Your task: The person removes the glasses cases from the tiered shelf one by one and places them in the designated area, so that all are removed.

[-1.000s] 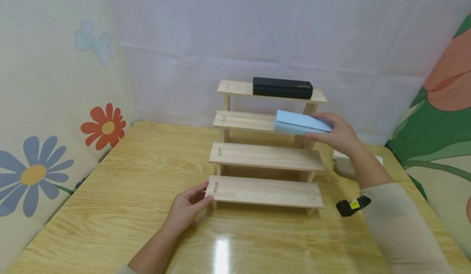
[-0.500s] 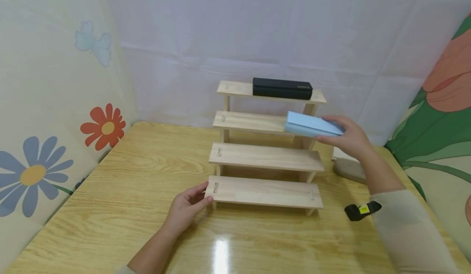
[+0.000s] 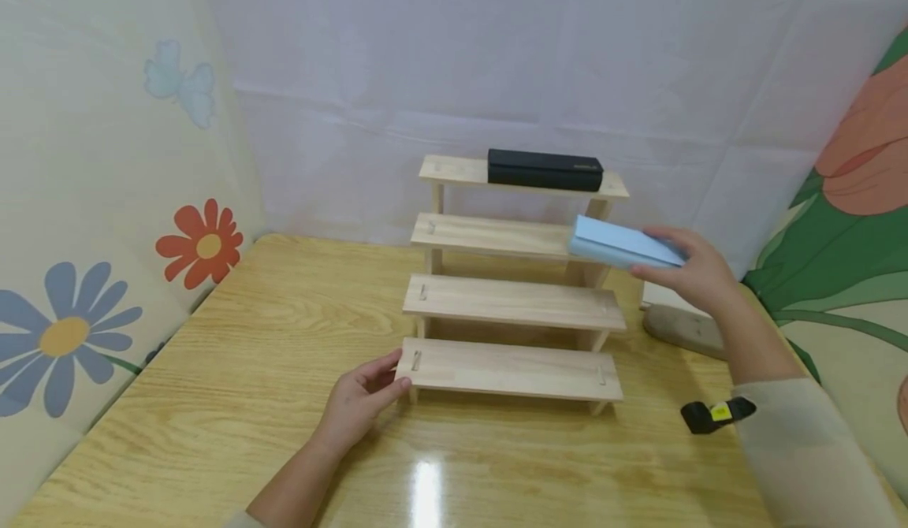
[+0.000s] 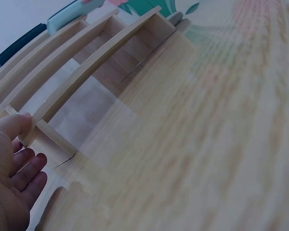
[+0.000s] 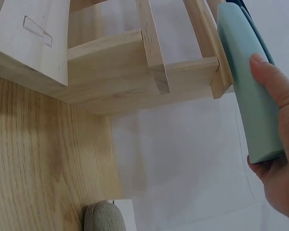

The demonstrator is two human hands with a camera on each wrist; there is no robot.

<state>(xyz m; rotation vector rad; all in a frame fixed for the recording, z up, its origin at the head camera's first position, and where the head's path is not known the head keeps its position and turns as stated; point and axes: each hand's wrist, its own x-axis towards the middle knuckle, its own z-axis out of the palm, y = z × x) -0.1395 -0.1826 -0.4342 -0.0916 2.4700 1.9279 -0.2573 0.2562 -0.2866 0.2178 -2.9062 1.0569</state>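
My right hand (image 3: 698, 274) grips the right end of a light blue glasses case (image 3: 623, 244), thumb on the near side. The case is tilted a little and overlaps the right end of the second step from the top in the head view. In the right wrist view the case (image 5: 248, 91) lies close beside the shelf's upper boards. My left hand (image 3: 358, 406) pinches the left end of the lowest step of a wooden stepped shelf (image 3: 511, 369). Thumb and forefinger meet that corner in the left wrist view. A black glasses case (image 3: 545, 170) rests on the top step.
A grey-brown oblong case (image 3: 684, 331) lies on the wooden table (image 3: 284, 339) right of the shelf, with a white flat thing (image 3: 667, 297) behind it. White cloth (image 3: 355, 55) hangs behind. Flowered panels stand at both sides.
My right hand has moved rightward and slightly down with the light blue glasses case, from over the second step toward its right end. My left hand and the shelf stay put.
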